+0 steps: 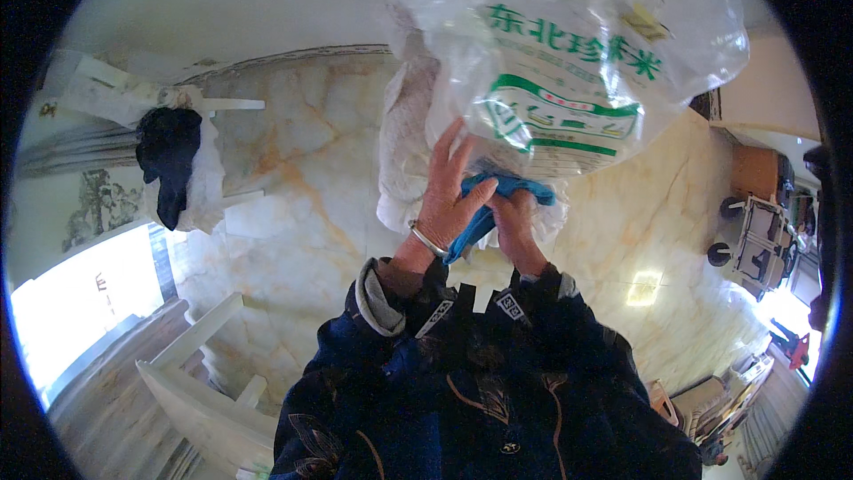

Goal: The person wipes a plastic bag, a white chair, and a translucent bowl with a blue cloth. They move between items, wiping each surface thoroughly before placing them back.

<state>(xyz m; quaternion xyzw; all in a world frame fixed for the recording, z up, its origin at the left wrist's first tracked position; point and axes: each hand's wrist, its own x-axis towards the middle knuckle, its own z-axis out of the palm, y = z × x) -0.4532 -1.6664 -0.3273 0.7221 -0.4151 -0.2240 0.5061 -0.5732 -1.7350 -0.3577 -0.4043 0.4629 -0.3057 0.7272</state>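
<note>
A large clear plastic bag point(566, 73) with green printing stands before me, over white fluffy cloth point(406, 140). Blue fabric point(480, 223) lies between my hands at the bag's near edge, with one end hanging down. My left hand point(443, 190), a silver bangle on its wrist, has its fingers spread against the side of the bag and its thumb over the blue fabric. My right hand point(518, 223) grips the blue fabric, its fingers partly hidden under the upper fold.
Marble-patterned tiles point(300, 167) cover the floor. At left a black garment point(170, 160) hangs over a chair with a pale cover. A white wooden chair point(206, 407) is at lower left. A wheeled cart point(760, 240) stands at far right.
</note>
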